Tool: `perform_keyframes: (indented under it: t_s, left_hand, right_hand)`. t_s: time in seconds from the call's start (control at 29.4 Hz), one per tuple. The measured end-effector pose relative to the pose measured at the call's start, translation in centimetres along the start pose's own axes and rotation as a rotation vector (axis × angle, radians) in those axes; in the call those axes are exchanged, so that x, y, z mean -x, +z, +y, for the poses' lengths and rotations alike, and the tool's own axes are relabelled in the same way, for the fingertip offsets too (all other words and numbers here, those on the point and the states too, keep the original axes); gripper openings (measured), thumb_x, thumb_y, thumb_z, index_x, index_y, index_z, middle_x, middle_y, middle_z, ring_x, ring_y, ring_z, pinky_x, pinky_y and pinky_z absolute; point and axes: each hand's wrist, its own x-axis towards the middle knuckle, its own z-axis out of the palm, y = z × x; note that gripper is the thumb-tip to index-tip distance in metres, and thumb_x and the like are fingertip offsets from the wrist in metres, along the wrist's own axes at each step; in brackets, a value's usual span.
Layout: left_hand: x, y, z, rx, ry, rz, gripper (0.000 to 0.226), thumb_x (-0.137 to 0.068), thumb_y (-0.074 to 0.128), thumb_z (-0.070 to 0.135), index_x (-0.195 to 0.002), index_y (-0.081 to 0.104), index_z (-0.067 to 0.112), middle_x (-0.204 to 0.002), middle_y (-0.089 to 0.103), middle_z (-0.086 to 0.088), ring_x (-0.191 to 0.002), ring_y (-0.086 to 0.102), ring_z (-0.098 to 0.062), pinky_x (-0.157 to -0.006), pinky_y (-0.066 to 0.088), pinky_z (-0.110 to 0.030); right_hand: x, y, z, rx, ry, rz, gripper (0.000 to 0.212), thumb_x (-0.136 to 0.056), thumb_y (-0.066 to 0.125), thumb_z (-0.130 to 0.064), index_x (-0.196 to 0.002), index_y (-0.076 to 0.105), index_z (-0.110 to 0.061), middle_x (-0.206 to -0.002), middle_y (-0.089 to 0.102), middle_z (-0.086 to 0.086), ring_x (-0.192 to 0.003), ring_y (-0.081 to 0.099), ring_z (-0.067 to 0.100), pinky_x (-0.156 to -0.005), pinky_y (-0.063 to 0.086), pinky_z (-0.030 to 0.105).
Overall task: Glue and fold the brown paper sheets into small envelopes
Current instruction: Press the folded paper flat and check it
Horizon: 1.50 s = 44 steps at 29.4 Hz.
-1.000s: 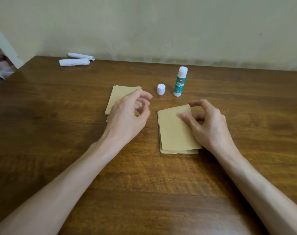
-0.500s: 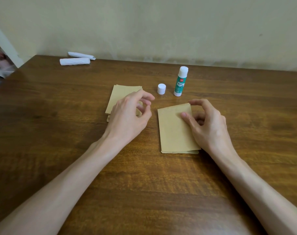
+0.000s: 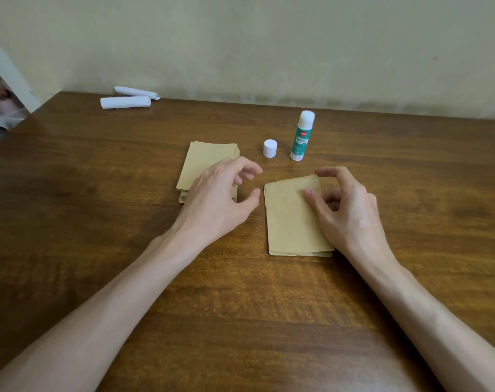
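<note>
Glue stick point(image 3: 301, 137) is noted upright on the wooden table point(image 3: 254, 306). A white cap point(image 3: 270, 148) is stood just left of it. Directly nearer the person than the glue stick, a small pile of brown sheets point(image 3: 288, 222) is pinched at its right edge by the right hand point(image 3: 348, 213), with the thumb laid on top. Left of the glue stick, a second stack point(image 3: 206, 162) is partly covered by the left hand point(image 3: 220, 199). Its fingers are loosely curled and nothing is gripped.

A dark brown, grained wooden surface point(image 3: 71, 222) is set against a pale yellow-green plastered wall point(image 3: 268, 38) at 12 o'clock. A white upright frame edge point(image 3: 8, 77) is seen at 10 o'clock. Soft, even light is cast throughout.
</note>
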Motion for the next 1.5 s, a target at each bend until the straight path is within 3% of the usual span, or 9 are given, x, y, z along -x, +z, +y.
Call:
perform_keyframes:
  t_s: [0.14,0.37,0.51,0.65,0.82,1.19,1.36,1.5]
  left_hand:
    - [0.1,0.0,-0.1,-0.045,0.008,-0.040,0.033,-0.093,0.074,0.035,-0.125,0.064,0.036,-0.116,0.065,0.019,-0.109,0.055,-0.002,-0.082,0.029,-0.004]
    - [0.0,-0.1,-0.3,-0.039,0.018,-0.031,0.034,-0.093,0.074,0.035,-0.126,0.064,0.035,-0.116,0.065,0.019,-0.111,0.056,-0.004,-0.093,0.033,-0.019]
    - [0.0,-0.1,-0.1,-0.018,0.071,-0.083,0.039,-0.089,0.077,0.041,-0.126,0.064,0.037,-0.116,0.064,0.022,-0.112,0.053,-0.001,-0.092,0.037,-0.017]
    - [0.0,0.0,0.0,-0.086,0.134,-0.188,0.057,-0.078,0.079,0.060,-0.129,0.060,0.042,-0.119,0.060,0.021,-0.118,0.048,-0.005,-0.103,0.033,-0.028]
    - [-0.1,0.4,-0.1,-0.141,0.158,-0.254,0.077,-0.067,0.078,0.072,-0.135,0.056,0.045,-0.123,0.057,0.024,-0.124,0.042,-0.003,-0.104,0.026,-0.028]
    - [-0.1,0.8,-0.2,-0.205,0.184,-0.313,0.071,-0.071,0.076,0.073,-0.134,0.058,0.046,-0.132,0.052,0.029,-0.133,0.035,0.000,-0.106,0.024,-0.032]
    - [-0.2,0.7,-0.1,-0.251,0.202,-0.352,0.069,-0.075,0.073,0.072,-0.137,0.060,0.045,-0.136,0.049,0.028,-0.134,0.030,0.001,-0.099,0.019,-0.029]
    - [-0.1,0.6,-0.2,-0.260,0.222,-0.363,0.067,-0.079,0.072,0.071,-0.139,0.058,0.045,-0.135,0.047,0.028,-0.134,0.028,0.002,-0.097,0.017,-0.027]
  right_hand:
    - [0.0,0.0,0.0,0.003,-0.007,-0.001,0.039,-0.100,0.068,-0.044,-0.135,0.056,-0.031,-0.085,0.072,-0.013,-0.088,0.067,0.014,-0.086,0.051,0.036]
    - [-0.1,0.0,0.0,0.007,-0.024,-0.001,0.039,-0.100,0.068,-0.045,-0.134,0.056,-0.031,-0.085,0.071,-0.013,-0.090,0.069,0.016,-0.090,0.055,0.042]
    - [0.0,0.1,0.0,0.005,-0.028,0.003,0.039,-0.099,0.069,-0.045,-0.134,0.057,-0.030,-0.085,0.071,-0.012,-0.088,0.068,0.016,-0.088,0.056,0.041]
    - [0.1,0.2,0.2,-0.002,-0.048,0.012,0.038,-0.099,0.069,-0.044,-0.132,0.057,-0.030,-0.084,0.071,-0.011,-0.088,0.068,0.020,-0.088,0.056,0.045]
    - [-0.1,0.3,0.4,-0.004,-0.055,0.022,0.037,-0.099,0.070,-0.043,-0.130,0.058,-0.029,-0.080,0.070,-0.011,-0.085,0.068,0.021,-0.086,0.055,0.044]
    - [0.0,0.3,0.4,0.005,-0.105,0.056,0.042,-0.097,0.074,-0.036,-0.134,0.058,-0.023,-0.077,0.060,-0.013,-0.074,0.062,0.004,-0.076,0.053,0.034]
    - [0.6,0.7,0.5,0.185,-0.240,0.092,0.037,-0.097,0.071,-0.033,-0.131,0.059,-0.023,-0.098,0.050,-0.009,-0.077,0.060,0.020,-0.064,0.052,0.040]
    - [0.6,0.9,0.7,0.388,-0.407,0.127,0.025,-0.095,0.073,-0.019,-0.119,0.068,-0.014,-0.111,0.054,0.005,-0.096,0.054,0.025,-0.053,0.048,0.036]
